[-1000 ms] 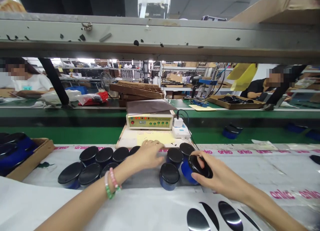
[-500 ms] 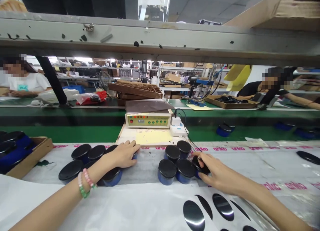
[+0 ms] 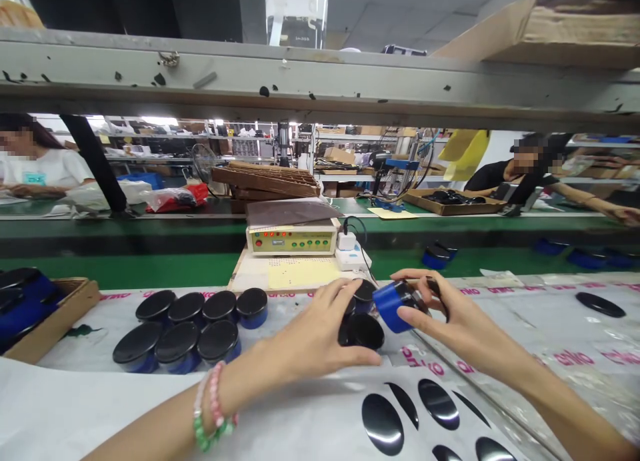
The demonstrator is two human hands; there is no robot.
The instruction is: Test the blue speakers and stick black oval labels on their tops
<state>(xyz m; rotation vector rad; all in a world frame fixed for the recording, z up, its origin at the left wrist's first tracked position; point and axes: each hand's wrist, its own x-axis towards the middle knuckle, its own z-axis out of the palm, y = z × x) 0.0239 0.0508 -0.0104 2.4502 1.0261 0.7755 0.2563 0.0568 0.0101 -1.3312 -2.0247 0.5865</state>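
Note:
My right hand (image 3: 450,314) grips a round blue piece with a black top (image 3: 393,306), tilted on its side above the table. Beside it my left hand (image 3: 320,328) is open, thumb and fingers apart, over a small group of similar pieces; its palm hides part of that group. One black-topped piece (image 3: 367,331) shows between its thumb and fingers; I cannot tell whether they touch it. Farther left, several black-topped blue pieces (image 3: 177,344) stand upright in two rows. Glossy black oval cut-outs (image 3: 383,424) lie on the white sheet (image 3: 280,421) in front.
A cardboard box (image 3: 60,321) of blue pieces stands at left. Behind the table runs a green conveyor (image 3: 165,264) carrying more blue pieces (image 3: 437,256). A control box (image 3: 293,241) with lit displays sits ahead. An overhead beam (image 3: 350,81) crosses above. Two people work opposite.
My left hand has moved right, from the left rows to the right-hand group. My right hand has lifted a blue piece off the table and tilted it.

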